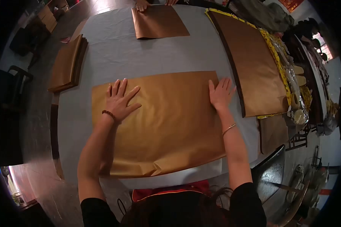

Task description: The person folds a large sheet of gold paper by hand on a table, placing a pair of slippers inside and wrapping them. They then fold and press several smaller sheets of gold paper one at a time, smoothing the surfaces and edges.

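Note:
A large golden-brown sheet (pixel 170 125) lies before me, with a small crease near its front edge. My left hand (pixel 120 101) rests on its left part, fingers spread, a beaded bracelet at the wrist. At the right edge of the sheet is my right hand (pixel 221 94), its fingers stretched out and partly past the edge; a thin bangle circles that wrist. Neither hand grips anything. Underneath is a table covered in grey cloth (pixel 113 56).
A folded stack of brown sheets (pixel 66 66) sits at the table's left edge. On the right lies a big brown pile (pixel 250 60) with yellow wrapping (pixel 274 49). Across the table, another person's hands (pixel 142 5) touch a smaller brown sheet (pixel 159 22). A dark chair (pixel 269 170) stands at lower right.

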Tool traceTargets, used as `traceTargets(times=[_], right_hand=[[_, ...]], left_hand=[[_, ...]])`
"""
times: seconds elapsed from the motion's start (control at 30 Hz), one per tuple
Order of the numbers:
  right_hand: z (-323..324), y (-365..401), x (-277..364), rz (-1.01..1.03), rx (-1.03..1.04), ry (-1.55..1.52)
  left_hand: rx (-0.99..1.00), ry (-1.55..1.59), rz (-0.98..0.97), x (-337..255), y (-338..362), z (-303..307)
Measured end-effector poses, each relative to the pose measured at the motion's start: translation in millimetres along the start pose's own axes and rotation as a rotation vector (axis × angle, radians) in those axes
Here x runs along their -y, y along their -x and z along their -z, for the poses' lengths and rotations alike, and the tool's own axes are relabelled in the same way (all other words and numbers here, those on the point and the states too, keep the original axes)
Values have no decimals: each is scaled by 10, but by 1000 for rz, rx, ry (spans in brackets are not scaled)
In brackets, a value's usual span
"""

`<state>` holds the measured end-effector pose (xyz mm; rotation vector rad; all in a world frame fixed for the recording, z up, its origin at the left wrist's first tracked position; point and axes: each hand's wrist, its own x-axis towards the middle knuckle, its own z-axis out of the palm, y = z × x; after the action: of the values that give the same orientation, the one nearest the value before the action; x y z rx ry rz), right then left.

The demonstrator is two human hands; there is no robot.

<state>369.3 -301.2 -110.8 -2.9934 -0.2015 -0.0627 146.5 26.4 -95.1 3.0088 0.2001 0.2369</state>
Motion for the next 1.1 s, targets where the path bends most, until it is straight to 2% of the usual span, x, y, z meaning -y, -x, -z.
traceTargets(times=[0.07,0.13,0.27,0.4,0.5,0.57,0.63,0.67,0.73,0.8,0.83,0.87,0.93,1.1], right_hand=[[18,177,252,146,-84,-2],[-52,320,557,407,-154,29],[-128,481,1074,775,11,-228],[-154,360,959,808,109,-187],[-137,235,630,529,-21,-200],[-97,173,292,462,-49,-162],[-24,220,87,200,-29,-121],[-34,272,66,198,-8,-118],[59,422,48,288,-158,-89],[116,770,232,461,-124,-97],[115,962,317,566,-110,-123],[85,1143,359,560,-106,-121],[32,1421,436,748,0,-213],[87,1666,309,741,29,-153]], left_hand=[[-11,3,-8,20,3,-23],[-3,-14,-5,-18,3,12],[-28,-32,-19,-28,-5,7],[5,-49,-20,-7,-15,-11],[14,-60,-36,3,-31,-38],[26,-70,-17,6,-14,-34],[98,-115,0,-17,-26,24],[47,-101,-29,28,-32,-15],[23,-87,-39,43,-13,-64],[80,-151,-24,14,-26,-18],[27,-121,-39,83,-19,-117],[32,-118,-45,60,-23,-123],[48,-128,-27,58,-21,-77],[-1,-126,-54,89,-22,-138]])
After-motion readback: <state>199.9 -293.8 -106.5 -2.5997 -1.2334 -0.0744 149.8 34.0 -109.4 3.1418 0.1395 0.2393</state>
